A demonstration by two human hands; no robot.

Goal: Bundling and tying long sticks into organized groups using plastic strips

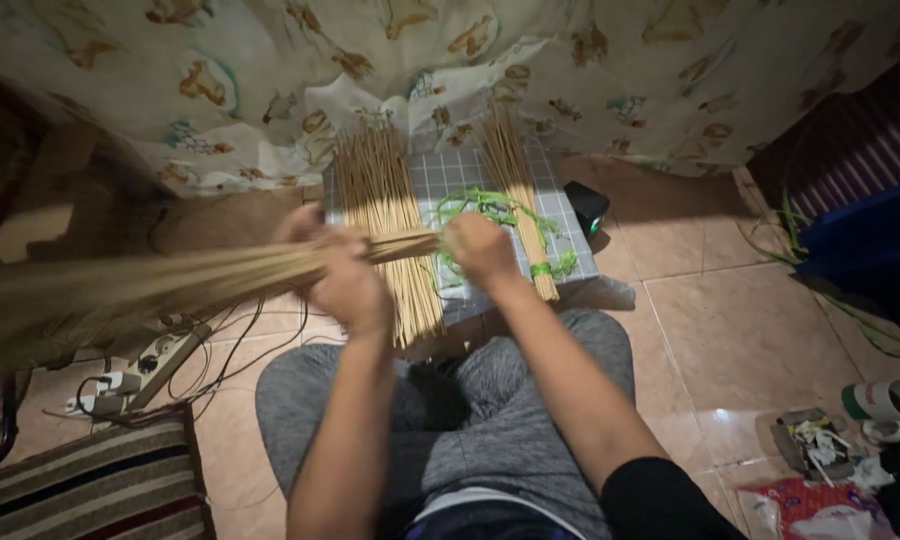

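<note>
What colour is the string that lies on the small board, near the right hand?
Bright green string, loose on the grey checked board; the head view shows it.

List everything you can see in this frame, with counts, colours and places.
held stick bundle: one, tan, across both hands, fanning left
loose sticks: one pile, tan, on board, left
tied bundle: one, tan with green tie, on board, right
board: one, grey checked, on floor ahead
green string: tangle, on board
black device: one, right of board
power strip: one, white, floor left
tape rolls: two, floor right
cushion: one, striped, lower left
left hand: grip closed on held stick bundle
right hand: at bundle's end
</note>
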